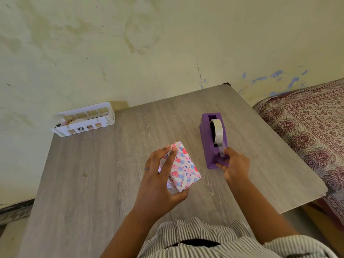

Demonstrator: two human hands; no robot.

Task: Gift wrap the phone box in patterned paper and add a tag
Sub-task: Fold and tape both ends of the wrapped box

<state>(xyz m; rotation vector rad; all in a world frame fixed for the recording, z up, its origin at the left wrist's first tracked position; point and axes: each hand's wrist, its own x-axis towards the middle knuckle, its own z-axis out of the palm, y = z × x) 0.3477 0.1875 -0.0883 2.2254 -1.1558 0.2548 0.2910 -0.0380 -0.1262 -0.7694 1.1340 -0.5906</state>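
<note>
Nearby: purple tape dispenser (212, 140) | white basket (83, 119), contents unclear

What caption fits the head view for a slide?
Left hand holds the wrapped box; right hand pulls tape at the dispenser.

Lighting: soft, even, moderately bright; source not visible. Glare: none on the table (93, 174); faint sheen on the tape roll (217, 132) just beyond the right hand (235, 167).
Shadows: weak and diffuse; a soft one behind the basket (83, 119), far beyond the left hand (158, 175), and a thin one under the box (183, 167) it holds.
Sharpness: centre fairly crisp; both hands slightly soft; fine grain overall.
Distortion: wide-angle; table edges splay and bend towards the frame borders, the bedspread (307, 127) right of the right hand stretched and blurred.
</note>
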